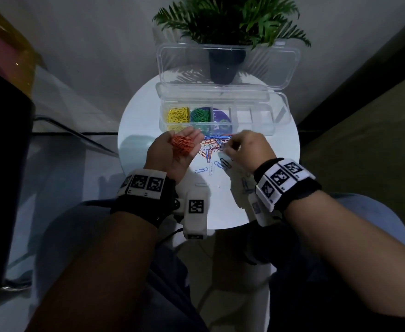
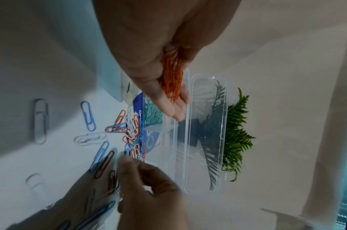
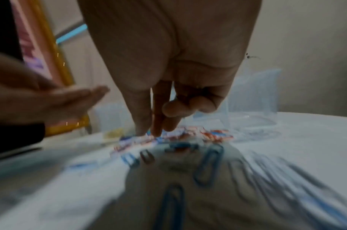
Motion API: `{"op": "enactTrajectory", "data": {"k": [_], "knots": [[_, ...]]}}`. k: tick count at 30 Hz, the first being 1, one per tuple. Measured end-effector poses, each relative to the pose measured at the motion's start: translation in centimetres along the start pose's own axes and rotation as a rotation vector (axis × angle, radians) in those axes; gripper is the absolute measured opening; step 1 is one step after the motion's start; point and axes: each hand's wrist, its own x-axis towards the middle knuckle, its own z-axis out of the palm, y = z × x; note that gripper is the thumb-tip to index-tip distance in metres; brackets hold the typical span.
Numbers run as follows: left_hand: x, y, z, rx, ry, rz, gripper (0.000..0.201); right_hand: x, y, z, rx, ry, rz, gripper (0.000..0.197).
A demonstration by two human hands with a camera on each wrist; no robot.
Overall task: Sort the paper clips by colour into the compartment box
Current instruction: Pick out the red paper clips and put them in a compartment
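Note:
My left hand [image 1: 172, 161] is held palm up just in front of the compartment box [image 1: 249, 131], with a bunch of orange paper clips [image 1: 183, 144] lying on its nearly straight fingers [image 2: 168, 107]. To its right lies a mixed pile of blue, white and orange clips [image 1: 214, 143] on the table. My right hand [image 1: 225, 148] reaches down into that pile, thumb and forefinger [image 3: 143, 129] pinched together on a clip. The box's left compartment holds yellow clips [image 1: 176, 115] and the one beside it green clips [image 1: 200, 115].
The box's clear lid [image 1: 227, 65] stands open at the back, in front of a potted plant [image 1: 230, 20]. Loose blue and white clips [image 1: 201, 170] lie scattered on the round white table [image 1: 146, 125] near its front. The box's right compartments look empty.

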Motion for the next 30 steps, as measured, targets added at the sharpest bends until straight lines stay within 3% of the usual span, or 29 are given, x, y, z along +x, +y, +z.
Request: {"op": "enactTrajectory", "data": {"k": [2,9,13,18,24,30], "knots": [[-0.1,0.0,0.0,-0.002,0.001,-0.003,0.045,0.0,0.9,1.0,-0.09,-0.095,0.053,0.014],[-0.3,0.2,-0.1,0.016,0.02,0.007,0.045,0.3,0.5,2.2,-0.215,-0.154,-0.014,0.018],[-0.4,0.5,-0.2,0.017,0.025,0.021,0.045,0.6,-0.6,2.5,-0.116,-0.115,-0.055,0.023],[-0.8,1.2,-0.3,-0.006,0.01,0.035,0.043,1.3,-3.1,2.2,0.011,-0.104,-0.182,0.012],[-1.2,1.4,-0.3,0.005,-0.004,0.028,0.043,2.4,-3.8,3.4,-0.277,-0.23,-0.133,0.017],[-1.2,1.5,-0.2,0.017,0.004,0.035,0.045,0.4,-2.1,3.1,-0.254,-0.24,-0.169,0.014]]}}
